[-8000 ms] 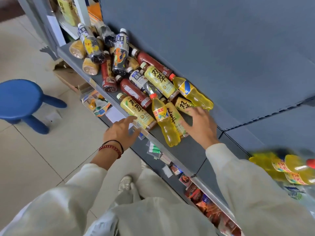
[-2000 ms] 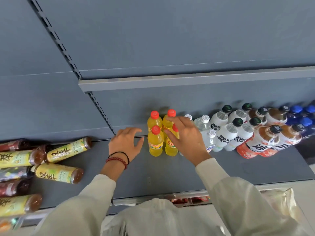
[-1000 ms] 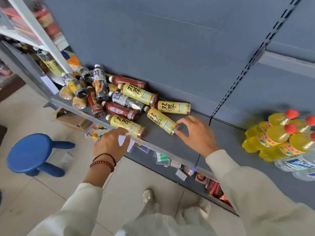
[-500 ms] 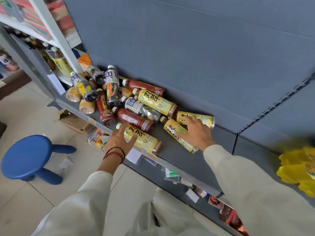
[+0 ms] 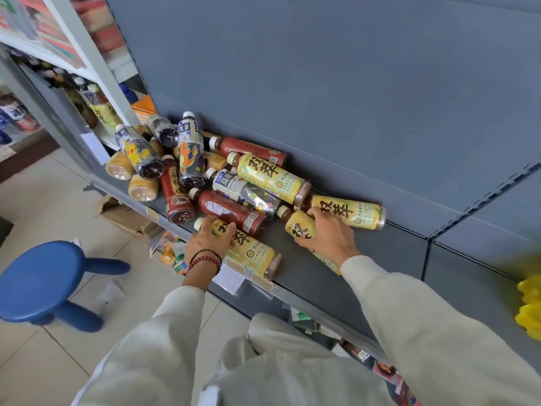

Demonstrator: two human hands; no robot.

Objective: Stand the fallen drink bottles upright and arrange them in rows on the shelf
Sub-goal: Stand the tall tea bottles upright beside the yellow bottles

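A heap of fallen drink bottles lies on the grey shelf (image 5: 301,273). My left hand (image 5: 209,237) is closed over the neck end of a yellow-labelled tea bottle (image 5: 251,250) lying at the shelf's front edge. My right hand (image 5: 325,232) grips a second yellow-labelled tea bottle (image 5: 298,225), also lying flat. A third (image 5: 348,212) and fourth yellow tea bottle (image 5: 272,177) lie just behind. Red-brown bottles (image 5: 231,210), dark cartoon-print bottles (image 5: 190,150) and a grey-labelled bottle (image 5: 243,191) fill the pile's left part.
A blue stool (image 5: 41,285) stands on the tiled floor at the left. A cardboard box (image 5: 123,215) and loose packets sit under the shelf. Blurred yellow bottles (image 5: 530,303) show at the right edge. Another shelving unit (image 5: 70,51) rises at the upper left.
Two seconds ago my hands were at the upright orange bottles on the right. They have since swung left to the pile and closed on two yellow tea bottles.
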